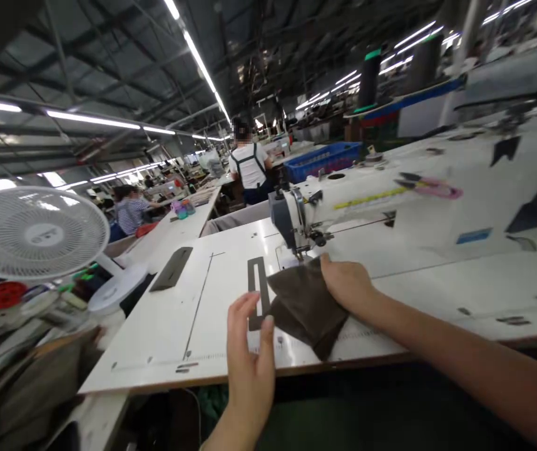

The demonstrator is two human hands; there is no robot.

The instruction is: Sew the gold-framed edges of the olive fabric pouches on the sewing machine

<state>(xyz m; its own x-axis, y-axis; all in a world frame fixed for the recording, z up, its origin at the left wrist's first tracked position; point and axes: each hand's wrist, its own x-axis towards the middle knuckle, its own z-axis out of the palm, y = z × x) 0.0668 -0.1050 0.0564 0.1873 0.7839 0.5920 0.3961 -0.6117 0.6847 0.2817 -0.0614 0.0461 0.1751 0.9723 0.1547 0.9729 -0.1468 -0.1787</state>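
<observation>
A dark brown piece of cloth lies folded on the white sewing table, its upper edge close to the needle area of the sewing machine. My right hand grips the cloth at its upper right side, fingertips partly hidden. To the left of the cloth, my left hand is raised at the table's front edge, thumb and fingers apart, with nothing in it. Just beyond its fingertips lies a flat grey frame with a long slot. A grey slotted piece rests farther left.
Pink-handled scissors and a yellow tape measure are on the machine. A white fan stands left, above piled cloth. Behind are a blue crate and people at other tables.
</observation>
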